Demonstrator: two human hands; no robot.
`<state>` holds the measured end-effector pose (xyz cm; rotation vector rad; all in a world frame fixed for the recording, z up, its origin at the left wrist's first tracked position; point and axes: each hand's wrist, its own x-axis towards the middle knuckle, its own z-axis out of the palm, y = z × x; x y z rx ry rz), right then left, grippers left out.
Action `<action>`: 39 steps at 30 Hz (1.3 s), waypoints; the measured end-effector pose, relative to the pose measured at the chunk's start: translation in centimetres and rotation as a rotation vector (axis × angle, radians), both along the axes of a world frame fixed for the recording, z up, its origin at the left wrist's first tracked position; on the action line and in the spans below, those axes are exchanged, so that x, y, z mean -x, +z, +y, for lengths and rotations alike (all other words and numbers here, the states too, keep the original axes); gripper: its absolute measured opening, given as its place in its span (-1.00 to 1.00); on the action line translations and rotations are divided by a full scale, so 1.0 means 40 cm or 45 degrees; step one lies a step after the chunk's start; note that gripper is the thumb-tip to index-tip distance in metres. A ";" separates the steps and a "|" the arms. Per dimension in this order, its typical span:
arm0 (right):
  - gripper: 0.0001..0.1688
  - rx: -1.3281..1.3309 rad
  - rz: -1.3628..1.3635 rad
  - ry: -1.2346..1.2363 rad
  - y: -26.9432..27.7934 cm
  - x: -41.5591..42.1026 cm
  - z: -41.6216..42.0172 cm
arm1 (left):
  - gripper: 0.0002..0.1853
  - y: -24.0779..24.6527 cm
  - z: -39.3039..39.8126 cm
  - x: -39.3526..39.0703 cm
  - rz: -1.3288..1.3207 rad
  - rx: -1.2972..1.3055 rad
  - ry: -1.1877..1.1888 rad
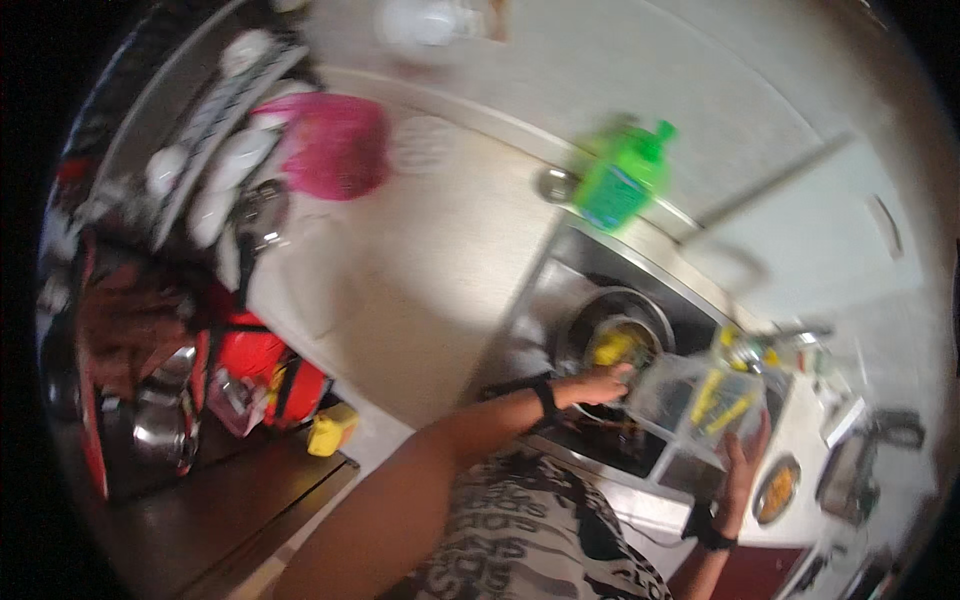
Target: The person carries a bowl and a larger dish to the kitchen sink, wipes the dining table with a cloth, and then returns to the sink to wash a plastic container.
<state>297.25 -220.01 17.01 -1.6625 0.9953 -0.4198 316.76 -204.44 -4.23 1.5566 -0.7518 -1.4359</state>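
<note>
My right hand (742, 461) grips the outer side of a clear plastic divided container (667, 390), tilted over the right side of the steel sink (525, 289). Yellow strips (709, 397) show in or through the container; blur hides which. My left hand (600, 386) reaches over the sink beside the container's inner edge, fingers at a round metal bowl (660, 315). In that bowl lies a yellow and dark green item (615, 345), perhaps a scrubbing sponge. Blur hides whether my left fingers hold it.
A green bottle (619, 184) stands behind the sink near a small metal cup (556, 184). A pink plastic bag (337, 146) and a dish rack (217, 142) are at left. A faucet (750, 349) and an oval dish of orange bits (778, 489) are right.
</note>
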 end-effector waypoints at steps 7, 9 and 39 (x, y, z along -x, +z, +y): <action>-0.07 0.601 -0.003 0.229 -0.055 -0.009 0.067 | -0.91 0.128 0.331 -0.210 -1.514 0.191 0.921; -0.08 0.853 0.127 0.259 -0.054 -0.010 0.087 | -0.83 0.094 0.479 -0.288 -1.754 0.080 1.125; -0.19 -1.071 -0.850 -0.022 -0.421 -0.067 0.049 | -0.64 0.338 0.770 -0.020 -1.787 -0.200 0.738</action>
